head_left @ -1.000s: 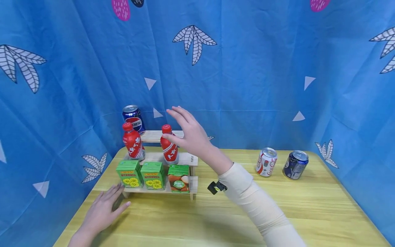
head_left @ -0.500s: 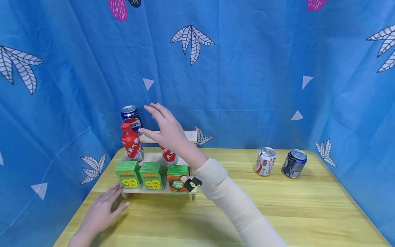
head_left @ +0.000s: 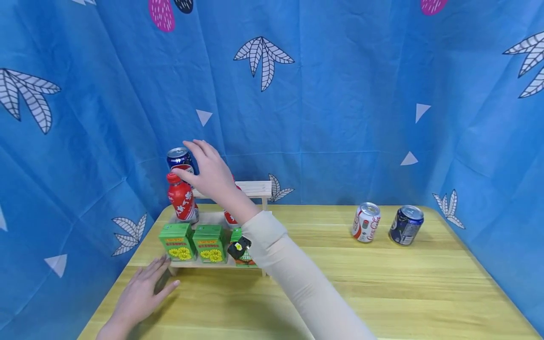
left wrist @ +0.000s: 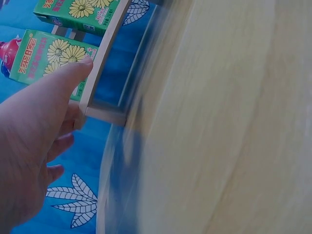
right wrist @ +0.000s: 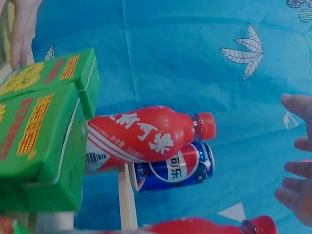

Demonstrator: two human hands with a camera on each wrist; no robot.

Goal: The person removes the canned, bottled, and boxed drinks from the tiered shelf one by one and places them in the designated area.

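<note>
My right hand (head_left: pixel 210 174) hovers over the three-tier wooden shelf (head_left: pixel 257 189), fingers spread. It is nearest to the blue Pepsi can (head_left: pixel 177 157) on the top tier and the red cola bottle (head_left: pixel 182 200) on the middle one. In the right wrist view a gap separates the fingers from the can (right wrist: pixel 175 168). A second red bottle (head_left: pixel 230 219) is mostly hidden by my right arm. Two green drink cartons with yellow flowers (head_left: pixel 178 245) and a partly hidden third carton (head_left: pixel 245 259) stand on the bottom tier. My left hand (head_left: pixel 140 293) rests by the shelf's front left corner, fingers extended.
On the right of the wooden table (head_left: pixel 382 288) stand a white and red Coca-Cola can (head_left: pixel 366 223) and a dark blue can (head_left: pixel 406 225). Blue patterned cloth (head_left: pixel 340 94) hangs behind the table and on both sides.
My right hand has moved left across the shelf, from above the right bottle to beside the Pepsi can and left bottle. The left hand has stayed by the shelf corner.
</note>
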